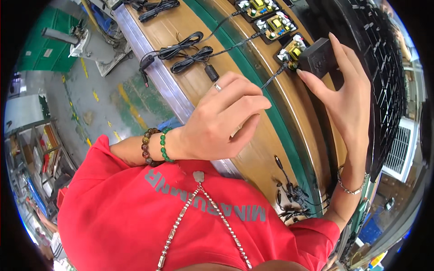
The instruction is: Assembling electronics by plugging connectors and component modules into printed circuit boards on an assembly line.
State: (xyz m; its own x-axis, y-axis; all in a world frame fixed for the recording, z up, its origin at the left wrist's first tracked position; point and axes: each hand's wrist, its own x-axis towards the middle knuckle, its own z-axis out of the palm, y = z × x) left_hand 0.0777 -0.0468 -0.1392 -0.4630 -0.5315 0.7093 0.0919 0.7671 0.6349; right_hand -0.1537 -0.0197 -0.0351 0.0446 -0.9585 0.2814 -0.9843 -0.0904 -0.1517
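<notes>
Red shirt (135, 212) below, right grip (350, 97) pinches black casing (316, 58) (between fingertips (335, 44)).

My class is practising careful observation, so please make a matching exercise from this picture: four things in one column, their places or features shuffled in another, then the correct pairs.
Things
1. Black case
2. Green bead bracelet
3. Coiled black cables
4. Circuit boards

Places or features
A. Lying on the wooden bench
B. Carrying yellow parts
C. Held in the right hand
D. Worn around the left wrist

Pairs: 1-C, 2-D, 3-A, 4-B
</notes>
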